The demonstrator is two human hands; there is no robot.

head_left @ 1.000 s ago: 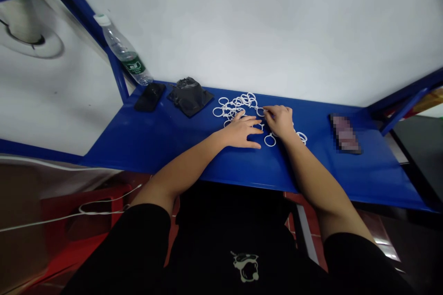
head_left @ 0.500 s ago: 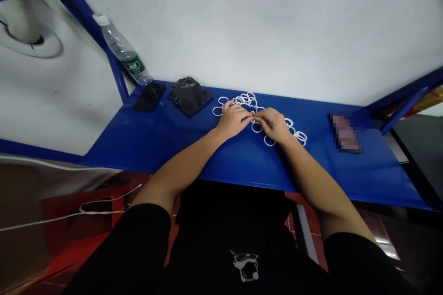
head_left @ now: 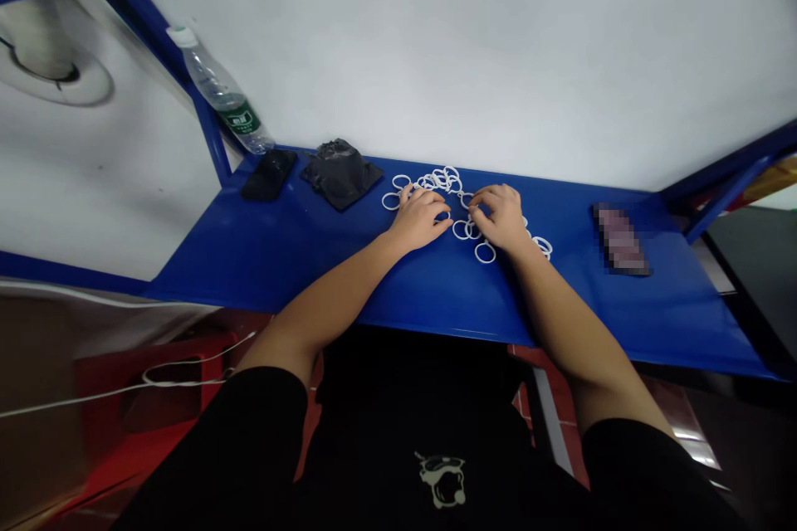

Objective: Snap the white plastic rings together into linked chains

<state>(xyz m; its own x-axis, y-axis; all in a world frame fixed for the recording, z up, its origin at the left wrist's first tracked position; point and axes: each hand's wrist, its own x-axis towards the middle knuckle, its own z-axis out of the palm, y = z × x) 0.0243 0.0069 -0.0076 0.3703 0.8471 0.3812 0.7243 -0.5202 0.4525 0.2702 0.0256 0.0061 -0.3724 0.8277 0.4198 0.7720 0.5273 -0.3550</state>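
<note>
My left hand [head_left: 421,217] hovers low over the blue table with its thumb and fingers apart. A white ring shows in the gap between them; whether it is touched I cannot tell. To the right, my right hand [head_left: 500,217] is curved over more rings, its thumb and index finger spread. Several white rings [head_left: 485,253] lie about both hands. One bunch of white rings [head_left: 447,177] sits behind them towards the wall, and other white rings [head_left: 542,246] show beside my right wrist. Part of the rings is hidden under my palms.
On the blue table [head_left: 386,290], a black drawstring pouch [head_left: 342,176] and a dark phone [head_left: 269,175] lie at the left. A plastic bottle [head_left: 227,95] leans in the corner. At the right lies a blurred-out flat object [head_left: 621,239]. Blue frame bars [head_left: 740,182] flank both ends.
My fingertips, pinched together between the hands before, have parted. Both hands have drawn slightly away from each other, and rings between them now show.
</note>
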